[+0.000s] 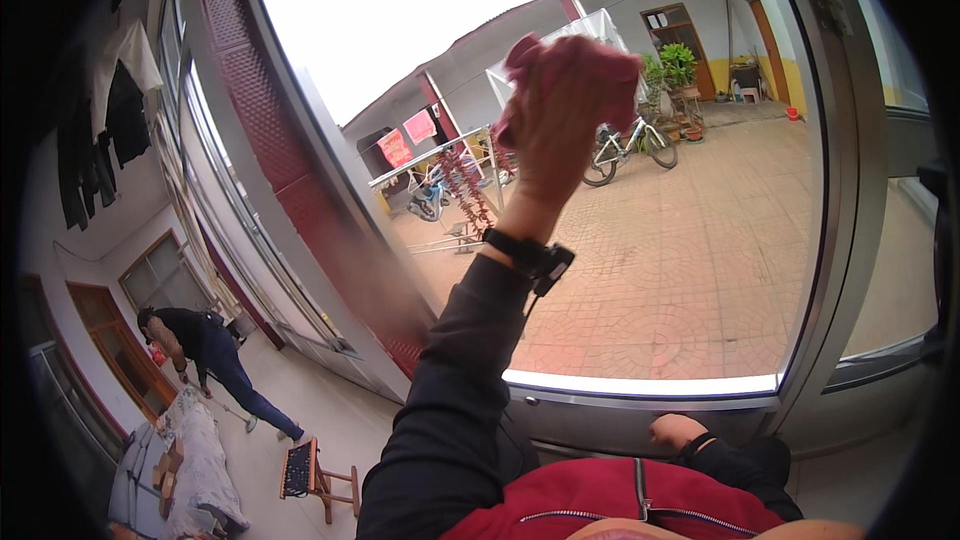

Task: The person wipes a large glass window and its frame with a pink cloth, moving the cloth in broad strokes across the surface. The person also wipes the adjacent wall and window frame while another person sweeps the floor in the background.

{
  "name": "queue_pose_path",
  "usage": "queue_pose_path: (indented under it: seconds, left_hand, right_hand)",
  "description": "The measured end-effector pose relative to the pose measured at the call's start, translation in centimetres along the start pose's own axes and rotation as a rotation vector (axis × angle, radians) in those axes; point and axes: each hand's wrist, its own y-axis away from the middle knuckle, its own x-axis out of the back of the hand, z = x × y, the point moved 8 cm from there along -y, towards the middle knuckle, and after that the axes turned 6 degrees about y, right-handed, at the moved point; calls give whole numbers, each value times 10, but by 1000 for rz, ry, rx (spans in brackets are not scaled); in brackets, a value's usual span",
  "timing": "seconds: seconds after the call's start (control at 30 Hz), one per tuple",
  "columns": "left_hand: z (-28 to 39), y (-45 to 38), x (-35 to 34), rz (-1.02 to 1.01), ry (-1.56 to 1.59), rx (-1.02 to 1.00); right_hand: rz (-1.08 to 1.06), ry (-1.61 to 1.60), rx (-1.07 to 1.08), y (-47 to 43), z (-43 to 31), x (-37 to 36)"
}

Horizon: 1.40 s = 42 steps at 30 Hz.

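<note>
My left hand is raised high and pressed flat on a crumpled dark pink cloth against the window glass. Parts of the cloth stick out beyond my fingers on both sides. A black strap with a small device sits on that wrist. Lower down, my right hand is by the bottom metal rail of the window frame, its fingers curled in, with nothing visible in it. Through the large pane a paved courtyard shows.
A folding stool stands at lower left. Beyond it, another person bends over a long-handled tool near a covered piece of furniture. Clothes hang at upper left. Outside are a white bicycle and potted plants.
</note>
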Motion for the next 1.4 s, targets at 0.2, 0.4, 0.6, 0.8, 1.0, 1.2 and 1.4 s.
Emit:
queue_pose_path:
  seconds: [0.2,0.4,0.6,0.8,1.0,1.2,1.4]
  left_hand:
    - [-121,168,73,72,-194,289]
    - [-181,402,118,103,492,1364]
    - [-25,500,76,-98,1684,1857]
    - [73,463,70,-267,2270,1746]
    - [26,477,111,-565,2156,1418]
    - [-36,635,99,-451,1588,1976]
    - [-29,739,67,-209,1570,2306]
  right_hand:
    - [-74,-10,-4,-3,5,-25]
    - [-55,-150,52,-10,-34,-2]
    - [555,-261,210,-11,-159,141]
    - [833,-135,447,-31,-279,235]
    - [791,-175,550,-27,-309,311]
    - [1538,501,421,76,-286,503]
    - [1901,1103,98,129,-261,648]
